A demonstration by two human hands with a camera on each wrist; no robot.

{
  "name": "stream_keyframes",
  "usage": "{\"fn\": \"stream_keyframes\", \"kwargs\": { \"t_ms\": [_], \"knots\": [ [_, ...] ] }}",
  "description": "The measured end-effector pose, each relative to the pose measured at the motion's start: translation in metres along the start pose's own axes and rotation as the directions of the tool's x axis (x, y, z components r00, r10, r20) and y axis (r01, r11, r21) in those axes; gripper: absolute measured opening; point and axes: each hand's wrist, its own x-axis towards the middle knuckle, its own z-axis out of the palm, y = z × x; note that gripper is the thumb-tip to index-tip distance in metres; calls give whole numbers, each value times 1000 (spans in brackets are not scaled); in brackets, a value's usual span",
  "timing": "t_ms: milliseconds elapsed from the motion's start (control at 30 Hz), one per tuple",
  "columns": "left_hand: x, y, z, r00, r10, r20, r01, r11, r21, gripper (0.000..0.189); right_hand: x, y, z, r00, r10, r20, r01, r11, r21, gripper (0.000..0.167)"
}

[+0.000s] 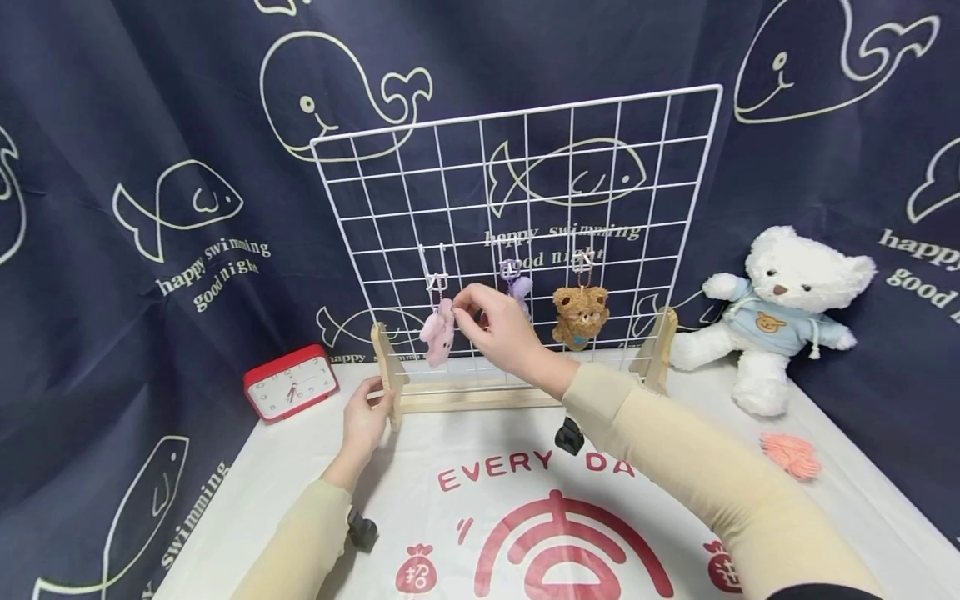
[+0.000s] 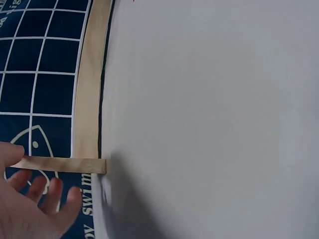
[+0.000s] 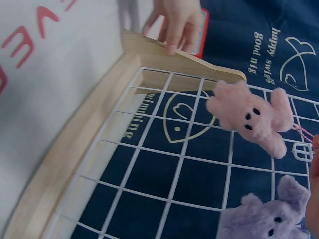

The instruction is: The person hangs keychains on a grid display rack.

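A pink plush bunny keychain point(image 1: 438, 333) hangs by its chain and clip from a hook on the white wire grid point(image 1: 480, 208). My right hand point(image 1: 498, 329) is just right of it, fingers loosely bent and fingertips close beside its ear. In the right wrist view only a strip of that hand shows, near the clip point(image 3: 302, 152). A purple plush keychain point(image 1: 519, 287), partly hidden by the hand, and a brown bear keychain point(image 1: 581, 317) hang further right. My left hand point(image 1: 367, 421) holds the grid's left wooden foot point(image 2: 65, 165) between thumb and fingers.
A red-framed clock point(image 1: 291, 383) stands left of the grid. To the right sit a white teddy bear point(image 1: 780, 312) in a blue top and a coral yarn bundle point(image 1: 791, 456). A dark curtain point(image 1: 187, 83) with whale and fish outlines hangs behind the white tablecloth point(image 1: 420, 492).
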Motion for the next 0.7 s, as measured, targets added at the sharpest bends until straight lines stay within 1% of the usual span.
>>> {"fn": "stream_keyframes", "kwargs": {
  "t_ms": [100,200,233,333,433,500,567,633,700],
  "knots": [
    [-3,1,-5,999,26,-36,-24,998,60,21,-9,1,1,1000,5,23,-6,1000,22,8],
    [-7,3,-11,998,27,-56,-20,994,111,12,-18,2,1,999,27,47,-29,999,34,8],
    [-9,4,-12,998,16,-54,-10,993,118,10,-21,2,1,998,36,58,-38,998,39,8],
    [-16,9,-15,998,12,-58,-4,990,142,10,-31,3,0,993,62,100,-66,997,36,7],
    [-22,15,-17,997,35,-69,-24,988,152,9,-39,3,-1,987,82,140,-88,995,36,6],
    [-26,19,-18,995,65,-70,-54,987,152,8,-46,4,-2,981,97,166,-103,994,29,6],
    [-28,23,-17,993,107,-54,-98,985,141,6,-53,5,-3,976,111,189,-117,993,25,5],
    [-32,27,-15,989,149,-25,-144,981,127,5,-60,7,-4,969,128,211,-133,991,7,6],
    [-35,30,-13,980,197,11,-196,973,117,4,-68,9,-6,963,144,229,-146,989,-8,6]
  ]
}}
